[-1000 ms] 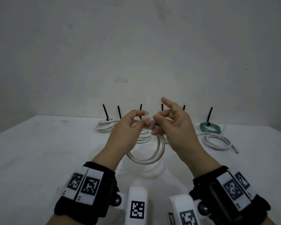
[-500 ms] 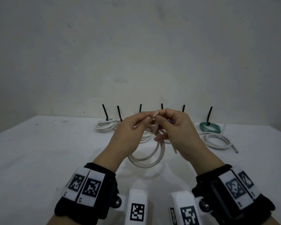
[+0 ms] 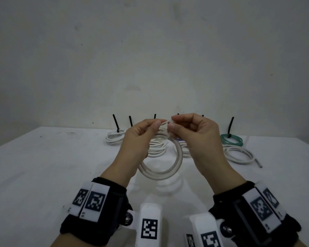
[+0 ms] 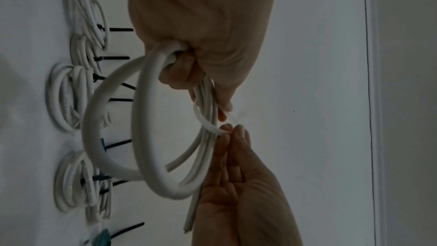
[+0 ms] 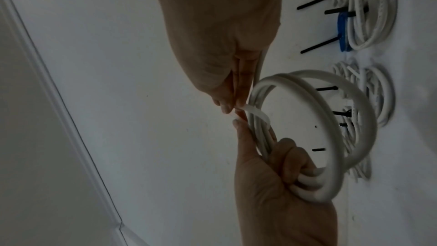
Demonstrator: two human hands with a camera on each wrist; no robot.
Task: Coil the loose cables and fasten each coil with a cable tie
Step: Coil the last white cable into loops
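Note:
Both hands are raised above the white table [image 3: 43,175] with a white cable coil [image 3: 161,173] hanging between them. My left hand [image 3: 159,123] grips the coil's upper strands in curled fingers, plainly seen in the left wrist view [image 4: 179,59]. A thin white cable tie [image 4: 205,121] loops around the bundled strands. My right hand [image 3: 171,123] pinches that cable tie [image 5: 257,113] between thumb and fingertips, right against the left fingertips. One cut end of the coil [image 4: 170,167] sticks out loose inside the loop.
Several white coils [image 3: 114,138] fastened with upright black ties lie in a row at the table's back edge by the wall. A green tied coil [image 3: 231,139] and an untied white coil [image 3: 239,155] lie at the right. A blue coil [image 5: 343,31] sits among them.
My right hand's spread fingers have curled in and now pinch the tie. Both hands have risen slightly and their fingertips have come together over the coil.

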